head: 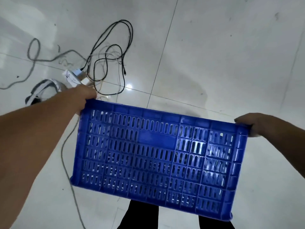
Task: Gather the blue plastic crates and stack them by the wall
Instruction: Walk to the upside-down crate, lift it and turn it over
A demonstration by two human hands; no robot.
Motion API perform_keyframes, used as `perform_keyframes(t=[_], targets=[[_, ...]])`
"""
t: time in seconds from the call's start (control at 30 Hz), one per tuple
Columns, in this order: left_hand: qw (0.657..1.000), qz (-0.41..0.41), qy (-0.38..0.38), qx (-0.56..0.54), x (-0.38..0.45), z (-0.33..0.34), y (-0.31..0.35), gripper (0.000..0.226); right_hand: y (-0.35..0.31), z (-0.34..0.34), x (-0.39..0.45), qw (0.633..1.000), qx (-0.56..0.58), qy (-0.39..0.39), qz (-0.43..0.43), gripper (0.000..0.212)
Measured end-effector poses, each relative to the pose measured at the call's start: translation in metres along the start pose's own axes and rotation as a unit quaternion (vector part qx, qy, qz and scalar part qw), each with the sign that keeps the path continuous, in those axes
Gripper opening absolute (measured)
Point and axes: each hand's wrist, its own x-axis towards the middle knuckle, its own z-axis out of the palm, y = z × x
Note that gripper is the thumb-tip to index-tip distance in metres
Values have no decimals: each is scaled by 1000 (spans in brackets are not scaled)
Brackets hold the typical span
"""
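Observation:
One blue plastic crate (156,159) with slotted walls hangs in the air in front of me, tilted so its perforated face points up at the camera. My left hand (82,98) grips its far left corner. Its far right corner is held by my right hand (252,123), fingers curled over the rim. Below the crate my dark trouser legs (142,215) show. No wall and no other crate is in view.
Glossy white floor tiles (222,55) fill the view. A tangle of black and white cables (109,60) with a white power strip (71,77) lies at the upper left. A grey cable (33,58) snakes left, and a grey-and-white bag (44,90) sits beside my left forearm.

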Motion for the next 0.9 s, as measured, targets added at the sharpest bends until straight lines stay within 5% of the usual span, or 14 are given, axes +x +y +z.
perform_keyframes(t=[0.13,0.27,0.5,0.7,0.9], targets=[[999,12,-10,-32,-14,-13,-10,16,4,-10,-22,996,72,33,-32,10],[998,11,-19,-58,-34,-30,-4,10,-9,-31,-42,982,91,89,-141,55],[995,78,10,-59,-50,-27,-27,12,36,-67,-78,957,106,125,-239,85],[995,87,52,8,-62,30,-112,20,117,-53,-85,957,69,104,-262,91],[996,69,-25,55,-59,62,-142,47,134,-54,-64,964,-18,64,-258,71]])
